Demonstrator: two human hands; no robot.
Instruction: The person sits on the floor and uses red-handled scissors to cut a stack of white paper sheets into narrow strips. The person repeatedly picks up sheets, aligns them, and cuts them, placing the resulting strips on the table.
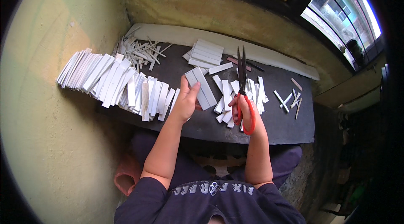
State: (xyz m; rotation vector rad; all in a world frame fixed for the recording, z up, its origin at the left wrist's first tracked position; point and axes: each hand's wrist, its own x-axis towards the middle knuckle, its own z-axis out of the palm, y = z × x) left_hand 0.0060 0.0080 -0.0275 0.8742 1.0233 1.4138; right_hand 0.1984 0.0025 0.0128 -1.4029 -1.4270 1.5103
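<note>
My left hand grips a flat white board piece with a lengthwise line on it, thumb on top. Whether it is one piece or strips side by side, I cannot tell. In my right hand is a pair of scissors with red handles and dark blades pointing away from me, tips slightly apart. Beneath and around that hand lies a loose pile of white strips. The scissors and the board piece are apart. A long row of upright white strips reaches close to my left hand.
On the dark tabletop, thin offcuts lie heaped at the far left. Overlapping white pieces sit at the back, with several slivers at the right. A white strip of board runs along the wall. The barred window is at upper right.
</note>
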